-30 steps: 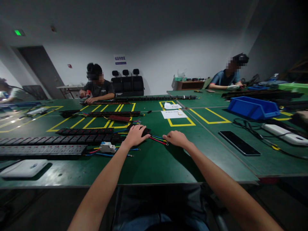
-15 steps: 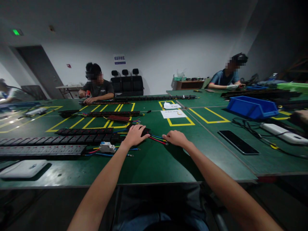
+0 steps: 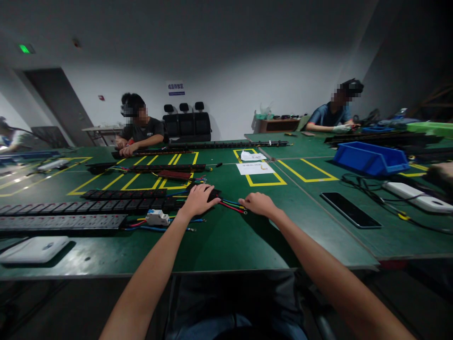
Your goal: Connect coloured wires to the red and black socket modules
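Observation:
My left hand [image 3: 200, 199] lies over a black part [image 3: 215, 193] on the green table, fingers curled across it and thumb toward the wires. Out of that part run blue, green and red wires [image 3: 230, 205] with ring terminals at their tips. At those tips my right hand [image 3: 260, 203] is closed, fingers pinched on a wire end; the exact grip is hard to see. Left of my hands lie long black power strips [image 3: 141, 204] and a grey one [image 3: 63, 222]. A white circuit breaker [image 3: 157, 216] sits on wires beside the grey strip's end.
A phone [image 3: 350, 209], a blue bin [image 3: 371, 158], and a white device [image 3: 417, 196] with black cables are on the right. Another white device [image 3: 35, 249] lies front left. Paper sheets [image 3: 255, 168] lie ahead. Two co-workers [image 3: 141, 127] [image 3: 334, 111] sit across the table.
My hands and the wires hold nearly the same place. The co-worker across on the left has leaned slightly left, and that person's hands have shifted.

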`<state>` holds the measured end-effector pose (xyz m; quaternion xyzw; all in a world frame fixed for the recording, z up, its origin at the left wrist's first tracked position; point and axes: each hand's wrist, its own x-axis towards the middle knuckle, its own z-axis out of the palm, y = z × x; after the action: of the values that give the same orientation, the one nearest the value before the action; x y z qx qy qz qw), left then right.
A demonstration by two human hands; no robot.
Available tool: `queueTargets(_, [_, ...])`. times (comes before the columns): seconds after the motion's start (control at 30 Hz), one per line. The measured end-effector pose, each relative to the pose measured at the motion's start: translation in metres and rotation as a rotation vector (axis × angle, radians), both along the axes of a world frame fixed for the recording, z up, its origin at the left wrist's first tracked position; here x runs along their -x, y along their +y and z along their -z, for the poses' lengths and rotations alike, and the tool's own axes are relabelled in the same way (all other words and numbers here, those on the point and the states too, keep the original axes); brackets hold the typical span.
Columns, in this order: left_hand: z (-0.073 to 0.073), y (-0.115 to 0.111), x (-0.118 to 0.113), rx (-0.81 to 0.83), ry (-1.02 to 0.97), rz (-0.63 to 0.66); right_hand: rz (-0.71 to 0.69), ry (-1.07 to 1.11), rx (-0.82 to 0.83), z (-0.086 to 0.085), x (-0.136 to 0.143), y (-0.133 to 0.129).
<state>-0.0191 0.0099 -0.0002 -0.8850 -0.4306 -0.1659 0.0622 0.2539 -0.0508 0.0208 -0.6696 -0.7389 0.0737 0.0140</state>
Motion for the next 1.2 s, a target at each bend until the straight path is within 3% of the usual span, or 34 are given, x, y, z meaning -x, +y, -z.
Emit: queueTargets(1.2, [0.0012, 0.0017, 0.0005, 0.003, 0.01, -0.001, -0.007, -0.006, -0.006, 0.0007, 0.0002, 0.001])
